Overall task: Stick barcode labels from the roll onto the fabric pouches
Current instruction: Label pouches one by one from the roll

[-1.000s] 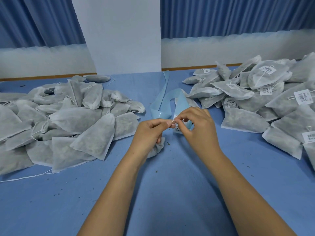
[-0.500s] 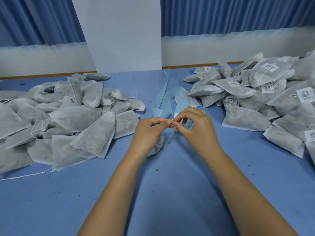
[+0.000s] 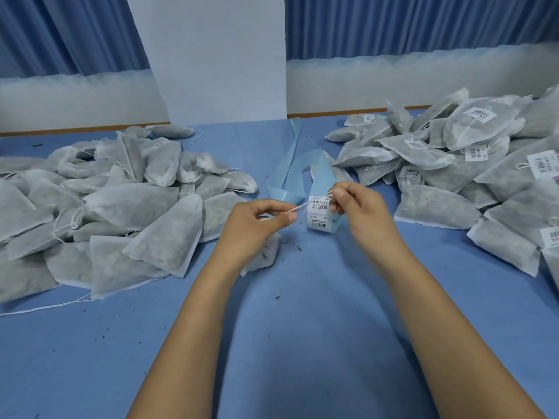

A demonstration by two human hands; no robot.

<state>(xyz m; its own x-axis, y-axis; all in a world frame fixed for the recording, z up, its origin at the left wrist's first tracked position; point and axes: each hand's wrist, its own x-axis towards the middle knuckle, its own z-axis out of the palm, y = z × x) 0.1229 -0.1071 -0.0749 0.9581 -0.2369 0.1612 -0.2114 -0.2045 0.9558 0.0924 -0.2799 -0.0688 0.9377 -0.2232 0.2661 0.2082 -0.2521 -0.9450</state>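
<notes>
Left hand (image 3: 257, 226) observed above the blue worktop (image 3: 302, 343), thumb and forefinger pinching one end of a thin white string (image 3: 304, 204); the remaining fingers are curled. My right hand (image 3: 361, 207), just beside it and slightly farther out, pinches the other end of that string between thumb and forefinger. The string runs taut between the two hands, rising toward the right.

A grey fabric pouch (image 3: 264, 252) lies under my left hand, largely hidden by it; I cannot tell whether the curled fingers touch it. Dark crumbs (image 3: 298, 251) are scattered on the worktop around it.

Just behind the string stands the label strip (image 3: 317, 222): pale blue backing with two white barcode labels facing me, one above the other. Its bare blue tail loops away toward the far edge of the worktop.

To my left sits a heap of plain pouches (image 3: 136, 213), with a loose white cord (image 3: 45, 306) trailing from its near edge. To my right, well apart from it, sits a heap of labelled pouches (image 3: 453, 164), barcode stickers visible on several.

Beyond the worktop: a white panel (image 3: 217, 55) flanked by blue curtains (image 3: 423, 22).
</notes>
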